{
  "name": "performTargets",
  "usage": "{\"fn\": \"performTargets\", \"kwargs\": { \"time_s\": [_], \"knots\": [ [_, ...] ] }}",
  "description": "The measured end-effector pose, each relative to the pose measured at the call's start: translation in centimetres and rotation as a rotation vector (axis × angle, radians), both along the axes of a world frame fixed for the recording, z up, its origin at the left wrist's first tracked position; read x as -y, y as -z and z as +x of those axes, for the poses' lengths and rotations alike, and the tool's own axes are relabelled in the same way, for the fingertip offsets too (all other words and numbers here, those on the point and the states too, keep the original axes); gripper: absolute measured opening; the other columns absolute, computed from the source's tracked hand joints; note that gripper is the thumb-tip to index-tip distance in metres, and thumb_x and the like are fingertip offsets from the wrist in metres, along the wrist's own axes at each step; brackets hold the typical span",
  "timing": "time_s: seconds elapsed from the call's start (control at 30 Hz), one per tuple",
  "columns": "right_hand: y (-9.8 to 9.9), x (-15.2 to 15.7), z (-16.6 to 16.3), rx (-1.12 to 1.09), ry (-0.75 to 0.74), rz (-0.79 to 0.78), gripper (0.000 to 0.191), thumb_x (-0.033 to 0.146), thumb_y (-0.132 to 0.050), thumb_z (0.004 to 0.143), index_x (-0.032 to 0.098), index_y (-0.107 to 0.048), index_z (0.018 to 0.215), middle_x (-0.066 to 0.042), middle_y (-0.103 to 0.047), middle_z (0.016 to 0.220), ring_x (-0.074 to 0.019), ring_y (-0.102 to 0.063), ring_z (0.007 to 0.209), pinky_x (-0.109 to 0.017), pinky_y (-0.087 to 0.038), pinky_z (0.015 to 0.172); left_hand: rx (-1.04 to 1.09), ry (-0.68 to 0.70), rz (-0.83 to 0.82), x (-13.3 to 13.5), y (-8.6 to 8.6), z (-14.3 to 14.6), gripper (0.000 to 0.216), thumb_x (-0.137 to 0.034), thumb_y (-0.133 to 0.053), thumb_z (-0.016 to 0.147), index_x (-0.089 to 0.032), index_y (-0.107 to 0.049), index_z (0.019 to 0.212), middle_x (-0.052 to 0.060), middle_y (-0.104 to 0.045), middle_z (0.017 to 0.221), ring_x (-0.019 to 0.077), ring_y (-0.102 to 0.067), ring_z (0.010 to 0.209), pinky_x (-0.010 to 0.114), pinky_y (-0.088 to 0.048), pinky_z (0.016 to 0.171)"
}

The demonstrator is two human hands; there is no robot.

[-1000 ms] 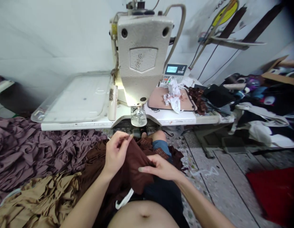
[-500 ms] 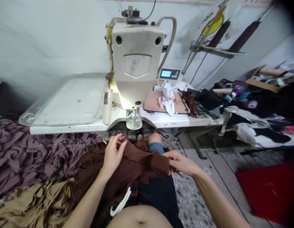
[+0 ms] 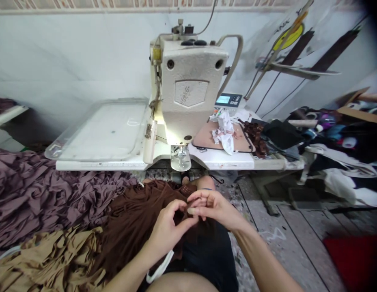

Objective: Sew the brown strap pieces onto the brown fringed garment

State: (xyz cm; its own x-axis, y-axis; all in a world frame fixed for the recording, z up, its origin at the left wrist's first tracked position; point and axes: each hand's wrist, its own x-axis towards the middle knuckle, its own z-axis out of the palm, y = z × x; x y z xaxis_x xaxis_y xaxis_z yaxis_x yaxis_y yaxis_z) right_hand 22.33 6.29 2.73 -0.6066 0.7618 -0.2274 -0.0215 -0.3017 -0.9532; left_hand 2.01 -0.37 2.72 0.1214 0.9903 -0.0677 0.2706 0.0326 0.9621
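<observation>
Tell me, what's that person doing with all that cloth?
A person has brown cloth spread over the lap, in front of a sewing machine. The left grip and right grip are close together over that cloth, and they hide whether they are pinching it. The brown cloth lies lower than the white machine table. Heaps of mauve cloth and tan cloth are on the person's left.

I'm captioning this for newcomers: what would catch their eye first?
A pale sewing machine stands tall at the centre, brightly lit at its lower left. Below it, the left hand and right hand meet above brown cloth draped over the lap. Heaped mauve fabric spreads along the left side.
</observation>
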Motion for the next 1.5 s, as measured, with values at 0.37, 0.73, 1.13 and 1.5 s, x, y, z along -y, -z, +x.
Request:
{"fn": "performTargets", "kwargs": {
  "time_s": [0.37, 0.73, 1.13, 1.5],
  "knots": [
    [-3.1, -2.2, -1.2, 0.122, 0.245, 0.379, 0.035, 0.052, -0.081, 0.093, 0.019, -0.075, 0.083, 0.002, -0.061, 0.069, -0.0105, -0.051, 0.055, -0.023, -0.038, 0.049, -0.036, 0.103, 0.101, -3.4, -4.0, -3.7, 0.022, -0.037, -0.069, 0.101, -0.021, -0.077, 0.089, 0.0, -0.072, 0.086, 0.0163, -0.064, 0.082, 0.026, -0.047, 0.079],
    [-5.2, -8.2, -4.0, 0.232, 0.484, 0.907, 0.02, 0.039, -0.079, 0.096, 0.022, -0.085, 0.088, -0.005, -0.071, 0.083, -0.0196, -0.067, 0.077, -0.029, -0.048, 0.061, -0.751, -0.223, 0.861, -9.0, -6.8, -5.3, 0.01, -0.021, -0.065, 0.104, -0.016, -0.073, 0.099, 0.012, -0.073, 0.106, 0.0291, -0.071, 0.103, 0.042, -0.056, 0.089],
    [-4.4, -10.0, -3.3, 0.129, 0.472, 0.858, 0.026, 0.046, -0.08, 0.095, 0.021, -0.084, 0.086, -0.006, -0.07, 0.083, -0.0192, -0.067, 0.073, -0.03, -0.053, 0.06, -1.012, -0.118, 1.201, -7.1, -2.6, 0.9, 0.038, -0.014, -0.061, 0.105, -0.003, -0.064, 0.142, 0.019, -0.072, 0.141, 0.0331, -0.064, 0.138, 0.051, -0.055, 0.116],
    [-3.9, -11.6, -2.8, 0.07, 0.354, 0.736, 0.028, 0.048, -0.085, 0.088, 0.021, -0.083, 0.081, -0.004, -0.072, 0.08, -0.019, -0.066, 0.074, -0.03, -0.054, 0.065, -0.905, -0.177, 1.208, -7.4, -2.3, 0.9, 0.046, -0.004, -0.068, 0.098, -0.003, -0.063, 0.144, 0.017, -0.073, 0.138, 0.031, -0.065, 0.134, 0.045, -0.056, 0.116]
  ]
}}
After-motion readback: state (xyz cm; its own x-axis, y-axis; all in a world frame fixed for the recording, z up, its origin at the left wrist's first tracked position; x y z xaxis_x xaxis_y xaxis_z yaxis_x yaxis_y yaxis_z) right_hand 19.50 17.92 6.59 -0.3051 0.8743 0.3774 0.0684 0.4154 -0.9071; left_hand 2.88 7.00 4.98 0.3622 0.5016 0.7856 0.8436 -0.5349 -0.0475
